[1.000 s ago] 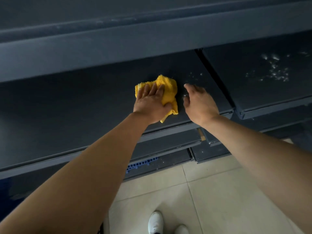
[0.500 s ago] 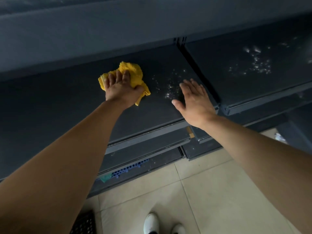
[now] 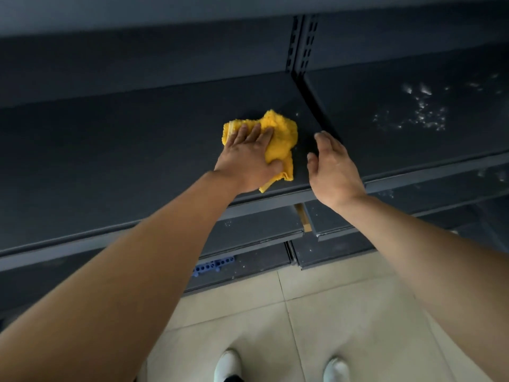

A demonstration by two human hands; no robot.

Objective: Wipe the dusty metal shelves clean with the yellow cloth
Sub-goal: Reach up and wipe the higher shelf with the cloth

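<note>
Now left hand [image 3: 249, 158] presses yellow cloth [image 3: 278, 139] near the shelf [image 3: 124, 161] edge — right hand [image 3: 334, 169] spread, empty.

Yellow cloth [image 3: 278, 135]: terry-like pile, nubbly and rough, matt, crumpled into soft folds; hemmed edge shows at its near corner.

Left shelf [image 3: 124, 150]: dark painted metal, matt, smooth, even tone with only a few pale specks close to the cloth.

Right shelf [image 3: 385, 139]: same dark matt metal; surface carries a scatter of whitish dust flecks [image 3: 421, 114].

Slotted upright [image 3: 301, 42]: dark metal, punched holes, dull finish.

Lower shelves [image 3: 256, 227]: painted metal, faint speckling.

Floor tiles [image 3: 344, 312]: pale beige, smooth, low sheen, thin grout lines.

Blue perforated piece [image 3: 213, 266]: looks like plastic.
</note>
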